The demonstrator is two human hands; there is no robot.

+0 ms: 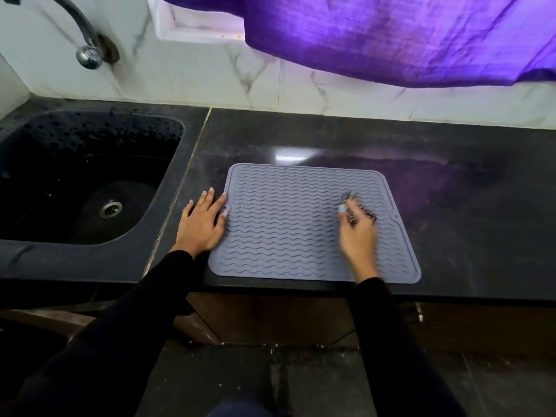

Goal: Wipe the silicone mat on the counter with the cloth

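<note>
So we're standing at a dark stone counter (pixel 436 164) with the grey silicone mat (pixel 288 224) lying flat on it, near edge almost lined up with the counter's front edge. The mat's got wavy ridges all over and a little tab with a hole on both its left and right sides.

We're pressing our left hand (pixel 202 225) down flat, fingers straight and spread, half on the counter and half on the mat's left edge, right by that left tab. It's not gripping anything, just lying there.

Our right hand (pixel 358 233) is over the right part of the mat and it's blurry. The fingers are curling around a small dark scrunched-up cloth (pixel 359 207) that's poking out on the far side of the hand, against the mat surface. Can't make out much detail on the cloth because of the blur.

Around us: a black sink (pixel 36 245) is sitting to the left, with a metal drain in the bottom, and a chrome tap (pixel 85 40) is sticking out of the marble-look wall above it. A purple curtain (pixel 391 34) is hanging down at the far right, well above the counter, throwing a purple glow on the stone. Nothing's lying on the mat besides our hands and the cloth.
</note>
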